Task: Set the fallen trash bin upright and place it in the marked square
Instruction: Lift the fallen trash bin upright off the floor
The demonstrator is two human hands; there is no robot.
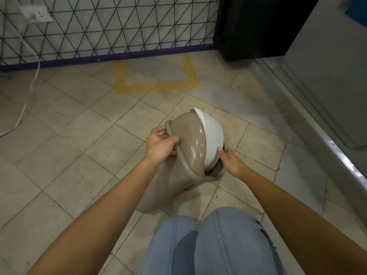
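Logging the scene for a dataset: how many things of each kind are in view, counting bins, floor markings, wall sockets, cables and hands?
Trash bin: 1
Yellow marked square: 1
Wall socket: 1
White cable: 1
Hands: 2, left hand and right hand
Total: 6

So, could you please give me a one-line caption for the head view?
Both hands, left hand and right hand, grip the tilted beige trash bin short of the yellow marked square.
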